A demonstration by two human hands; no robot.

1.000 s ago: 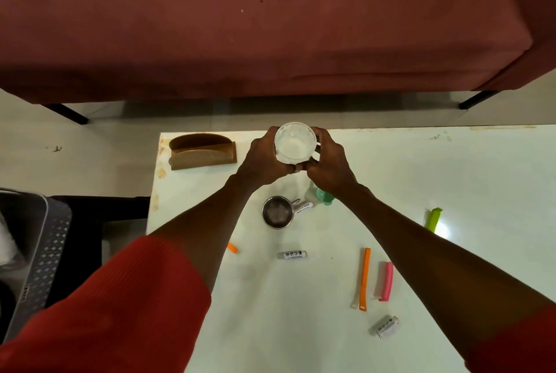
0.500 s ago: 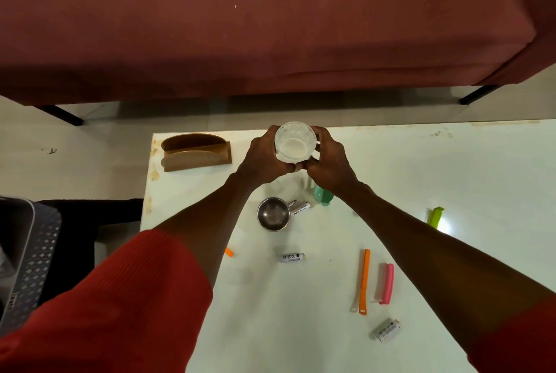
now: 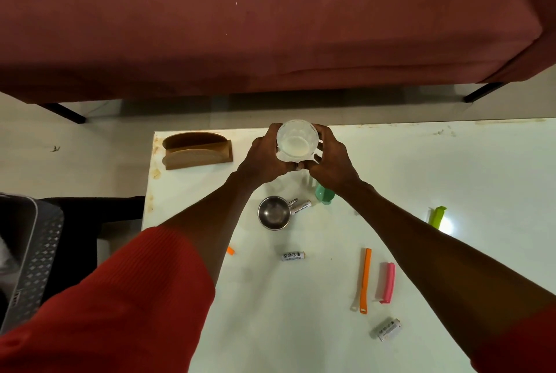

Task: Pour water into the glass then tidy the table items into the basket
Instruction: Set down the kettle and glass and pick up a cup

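Note:
Both of my hands hold a clear glass (image 3: 297,140) above the far edge of the white table (image 3: 451,177). My left hand (image 3: 264,159) wraps its left side and my right hand (image 3: 331,162) wraps its right side, fingertips meeting under it. I look into the glass from above and its inside looks whitish. A small steel cup (image 3: 273,212) stands on the table below my hands. The grey perforated basket (image 3: 33,255) sits off the table at the far left.
On the table lie a wooden holder (image 3: 197,153), a teal object (image 3: 324,194) by my right wrist, three batteries (image 3: 293,256), orange (image 3: 365,279), pink (image 3: 388,282) and green (image 3: 437,216) clips. A dark red sofa (image 3: 270,27) stands beyond the table.
My hands keep the same hold on the glass. The view has shifted slightly, so the table and basket sit a little further left in frame.

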